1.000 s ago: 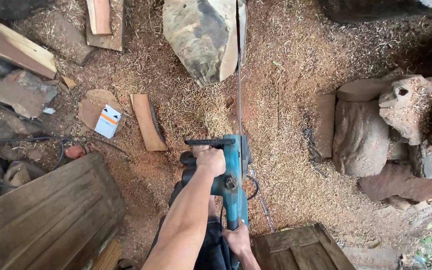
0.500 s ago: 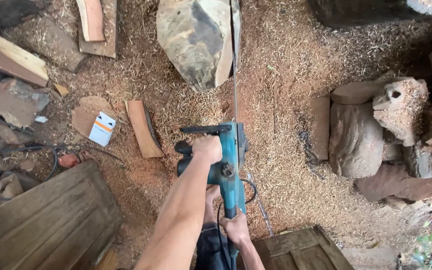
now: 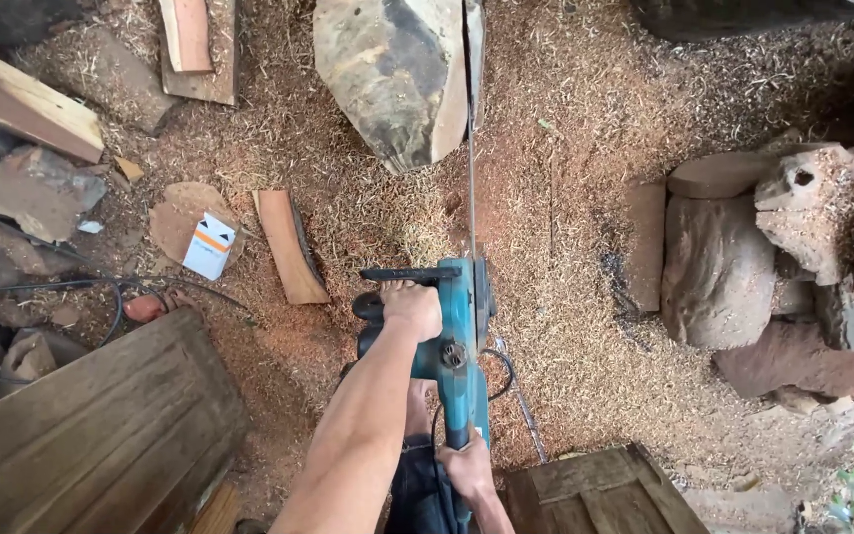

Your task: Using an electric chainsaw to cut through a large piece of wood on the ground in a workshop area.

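I hold a teal electric chainsaw (image 3: 459, 326) out in front of me over the sawdust-covered ground. My left hand (image 3: 410, 309) grips its black front handle. My right hand (image 3: 467, 468) is closed around the rear handle, close to my body. The saw's long thin bar (image 3: 469, 138) points straight away from me and runs into a cut in a large grey-brown log (image 3: 392, 69) at the top of the view. A thin slab of the log stands to the right of the bar.
Sawdust covers the ground (image 3: 585, 247). A curved wood offcut (image 3: 289, 245) and a small white-and-orange box (image 3: 209, 244) lie left of the saw. Wooden panels sit at lower left (image 3: 91, 435) and bottom centre (image 3: 595, 494). Rough log chunks (image 3: 743, 267) are piled on the right, scrap blocks and cables on the left.
The view has shifted slightly; the saw and both hands keep the same grip, with the bar still in the log's cut.
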